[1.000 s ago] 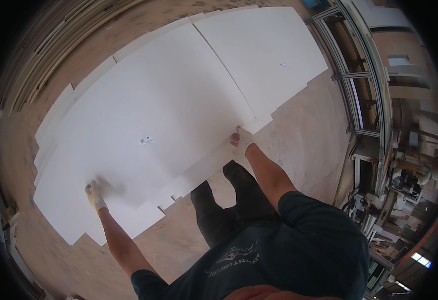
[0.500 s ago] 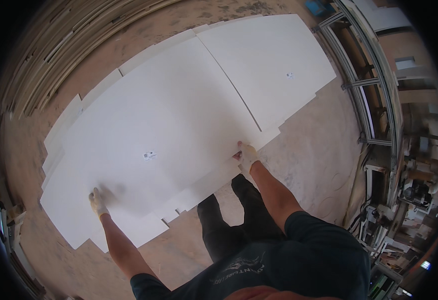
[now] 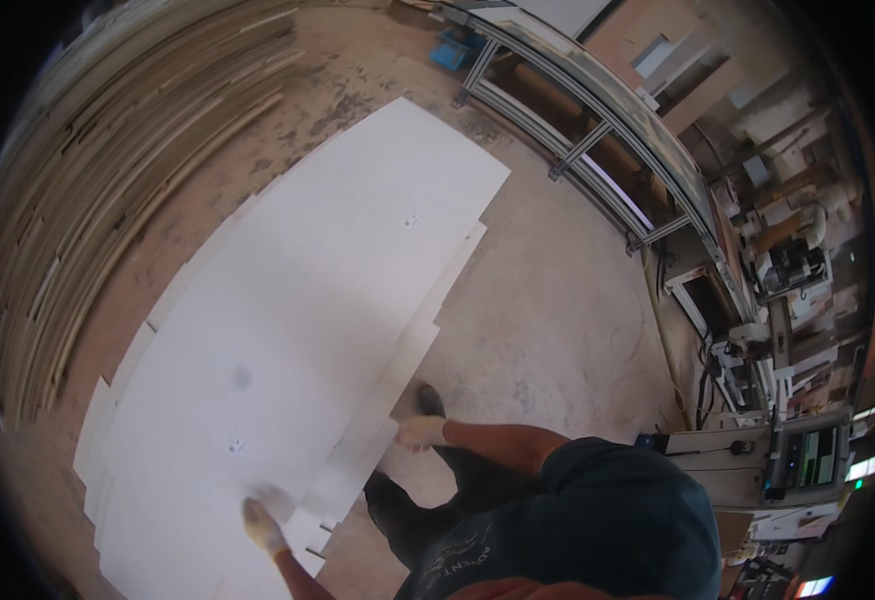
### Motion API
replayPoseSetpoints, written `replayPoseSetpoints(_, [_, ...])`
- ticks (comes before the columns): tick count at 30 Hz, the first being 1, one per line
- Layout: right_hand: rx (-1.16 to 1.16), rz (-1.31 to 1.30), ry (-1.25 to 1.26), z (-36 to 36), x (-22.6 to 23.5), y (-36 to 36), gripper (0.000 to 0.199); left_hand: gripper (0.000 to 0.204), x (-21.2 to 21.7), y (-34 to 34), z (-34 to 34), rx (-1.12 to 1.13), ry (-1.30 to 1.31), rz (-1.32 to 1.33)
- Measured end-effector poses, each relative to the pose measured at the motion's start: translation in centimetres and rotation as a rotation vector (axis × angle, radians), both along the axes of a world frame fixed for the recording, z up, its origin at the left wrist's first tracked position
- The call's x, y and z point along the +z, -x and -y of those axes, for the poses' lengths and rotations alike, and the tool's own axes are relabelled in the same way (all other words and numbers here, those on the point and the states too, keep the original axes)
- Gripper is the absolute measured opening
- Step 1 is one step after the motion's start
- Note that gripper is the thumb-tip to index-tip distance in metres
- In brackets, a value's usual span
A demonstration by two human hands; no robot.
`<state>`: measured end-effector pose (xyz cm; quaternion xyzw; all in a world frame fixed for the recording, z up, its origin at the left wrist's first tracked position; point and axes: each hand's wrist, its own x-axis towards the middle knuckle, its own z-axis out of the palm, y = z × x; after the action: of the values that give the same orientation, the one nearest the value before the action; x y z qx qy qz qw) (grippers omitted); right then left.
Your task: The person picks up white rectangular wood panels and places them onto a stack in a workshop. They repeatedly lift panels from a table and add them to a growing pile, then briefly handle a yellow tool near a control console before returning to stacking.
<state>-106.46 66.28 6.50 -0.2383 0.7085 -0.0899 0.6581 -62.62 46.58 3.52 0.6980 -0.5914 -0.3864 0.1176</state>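
Gripping 1 white panel (image 3: pixel 298 320) | 2 gloved hands: left hand (image 3: pixel 261 524), right hand (image 3: pixel 420 432) | fingers closed on edge

White panels (image 3: pixel 288 330): one large on top, several stacked beneath
Gloved hands (image 3: pixel 263 525): two
Shoes (image 3: pixel 430 400): two

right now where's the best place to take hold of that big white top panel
Probably along the long near edge of the white top panel, hands spread wide, coming from the floor side. It is thin, broad and flat on the stack; the left hand and right hand are already at that edge.
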Motion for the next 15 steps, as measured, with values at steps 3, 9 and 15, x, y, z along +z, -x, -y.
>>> replayPoseSetpoints(3, [-0.024, 0.428, 0.146, -4.3, 5.2, -2.5, 0.037, 0.046, 1.8, 13.6, -10.9, 0.273, -0.6, -0.72])
replayPoseSetpoints(9, [-0.323, 0.437, 0.229, -11.4, 6.6, 10.5, 0.04, 0.04, 9.5, 39.6, -22.8, 0.015, -1.267, -1.145])
replayPoseSetpoints(15, [-0.063, -0.696, 0.143, -26.7, 9.2, 36.6, 0.043, 0.033, 14.9, 55.2, -19.2, -0.223, -1.119, -1.016])
